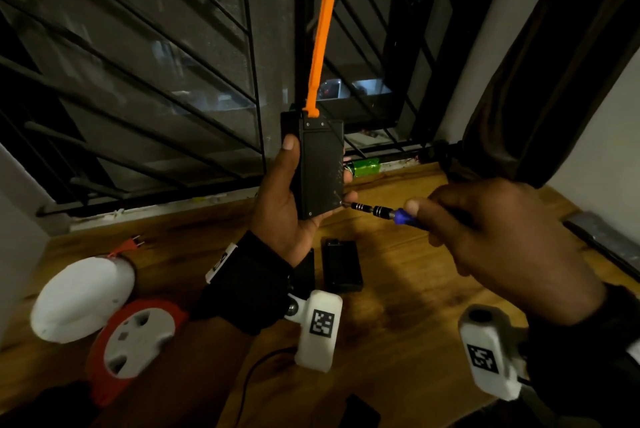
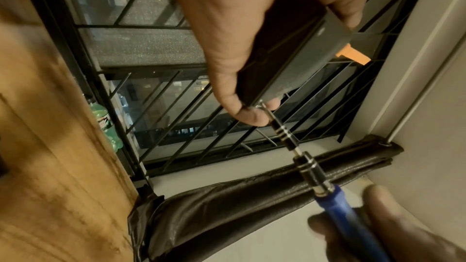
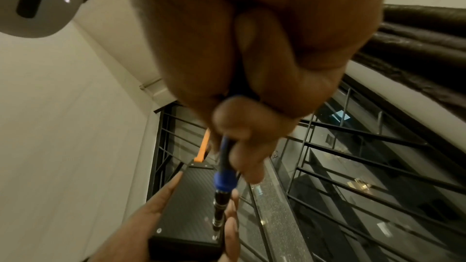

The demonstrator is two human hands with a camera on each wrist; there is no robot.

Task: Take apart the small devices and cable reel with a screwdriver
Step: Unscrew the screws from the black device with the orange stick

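Note:
My left hand (image 1: 294, 199) grips a black box-shaped device (image 1: 320, 168) upright above the table, thumb on its left edge, fingertips curled round its right edge. An orange strip (image 1: 320, 47) sticks up from the device's top. My right hand (image 1: 485, 230) holds a blue-handled screwdriver (image 1: 391, 213), and its bit touches the screw at the device's lower right corner (image 2: 261, 105). In the right wrist view the screwdriver (image 3: 224, 178) points down at the device (image 3: 189, 202). The red and white cable reel (image 1: 135, 334) lies at the table's front left.
A white rounded cover (image 1: 81, 296) lies beside the reel, with an orange plug (image 1: 130, 244) behind it. A black flat case (image 1: 341, 265) lies on the wooden table (image 1: 398, 323) under my hands. A green bottle (image 1: 365, 166) rests by the barred window; a dark curtain (image 1: 540, 81) hangs right.

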